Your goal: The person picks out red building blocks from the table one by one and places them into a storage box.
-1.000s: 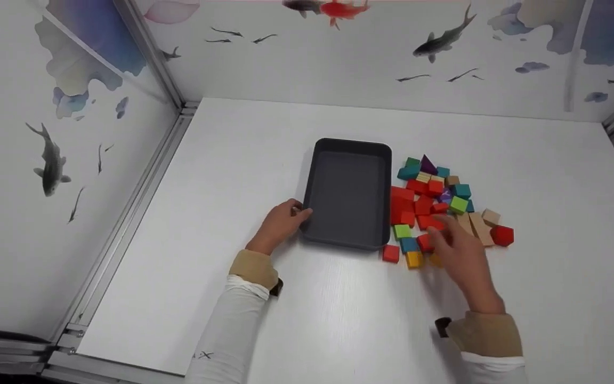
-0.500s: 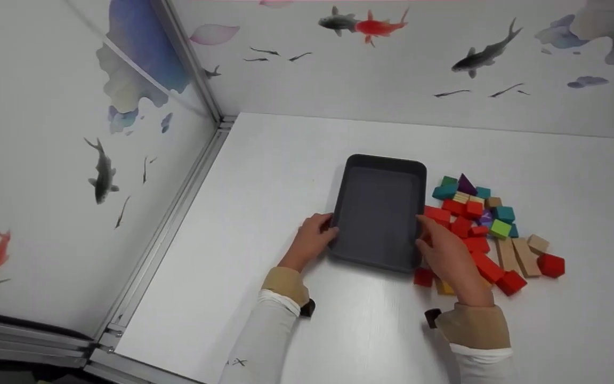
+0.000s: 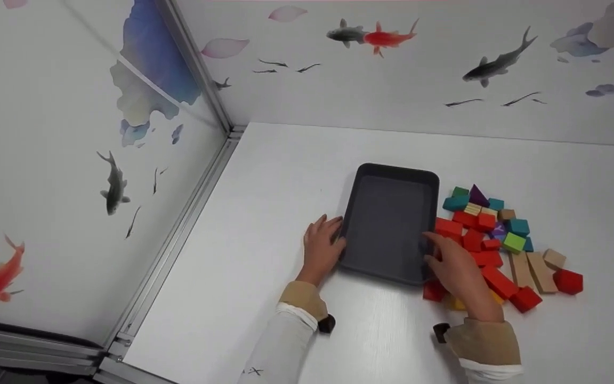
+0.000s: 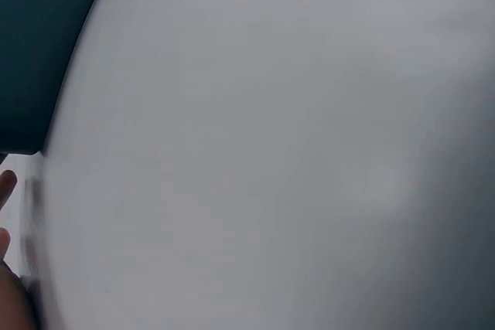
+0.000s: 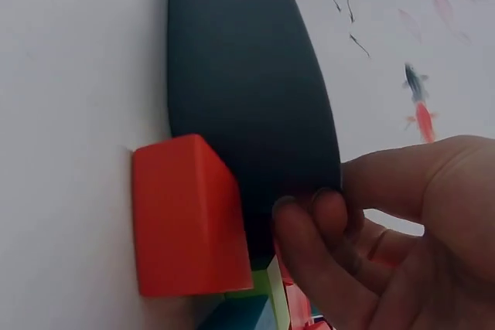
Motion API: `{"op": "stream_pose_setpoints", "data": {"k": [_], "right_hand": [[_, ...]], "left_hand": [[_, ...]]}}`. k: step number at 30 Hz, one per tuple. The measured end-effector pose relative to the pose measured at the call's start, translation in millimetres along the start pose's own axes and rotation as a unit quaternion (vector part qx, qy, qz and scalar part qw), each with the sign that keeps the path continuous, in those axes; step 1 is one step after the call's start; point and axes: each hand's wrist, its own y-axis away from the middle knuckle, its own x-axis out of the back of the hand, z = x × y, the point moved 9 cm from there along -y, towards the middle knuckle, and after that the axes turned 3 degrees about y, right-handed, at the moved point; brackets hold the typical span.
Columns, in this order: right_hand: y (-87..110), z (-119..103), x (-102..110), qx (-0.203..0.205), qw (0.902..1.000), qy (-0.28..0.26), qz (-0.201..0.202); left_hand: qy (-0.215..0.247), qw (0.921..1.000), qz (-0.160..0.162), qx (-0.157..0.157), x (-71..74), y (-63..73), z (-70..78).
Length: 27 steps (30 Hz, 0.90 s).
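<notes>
Our right grip (image 3: 462, 274) moves off blocks (image 3: 473, 240), pinches tray (image 3: 388, 226) on its right; left grip (image 3: 321, 249), loose, opposite, tray's long axis between.

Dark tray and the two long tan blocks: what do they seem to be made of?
Dark tray: coated metal or plastic, I can't say which; its even, low-gloss surface fits both.
Long tan blocks: probably bare wood, matte, going by their pale-brown colour.

Dark grey tray (image 3: 389, 229) there, rectangular, rounded corners, open side up, on the white desk (image 3: 275, 176), beside coloured blocks (image 3: 472, 239)
</notes>
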Motion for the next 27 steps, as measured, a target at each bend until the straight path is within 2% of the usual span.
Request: {"op": "stream_pose_setpoints", "data": {"k": [5, 8, 12, 17, 22, 27], "right_hand": [[4.4, 4.9, -0.8, -0.006, 0.9999, -0.008, 0.006], [6.0, 8.0, -3.1, -0.011, 0.9999, -0.011, 0.003], [9.7, 14.1, -4.1, -0.013, 0.9998, -0.017, -0.001], [18.6, 23.9, 13.1, -0.023, 0.9984, -0.046, 0.026], [22.4, 32.7, 35.1, -0.036, 0.9962, -0.051, 0.061], [21.1, 43.6, 35.7, -0.049, 0.9969, -0.04, 0.046]], "left_hand": [[0.018, 0.9994, 0.028, -0.002, 3.8, 4.6, 1.3], [0.031, 0.9991, 0.028, 0.01, 3.4, 7.0, -1.3], [0.027, 0.9992, 0.025, 0.017, 0.4, 10.5, -4.7], [0.036, 0.9985, 0.024, 0.035, -0.2, 14.6, -9.3], [0.059, 0.9957, 0.036, 0.061, 3.3, 10.9, -11.8], [0.058, 0.9951, 0.035, 0.072, 2.4, 6.5, -10.3]]}}
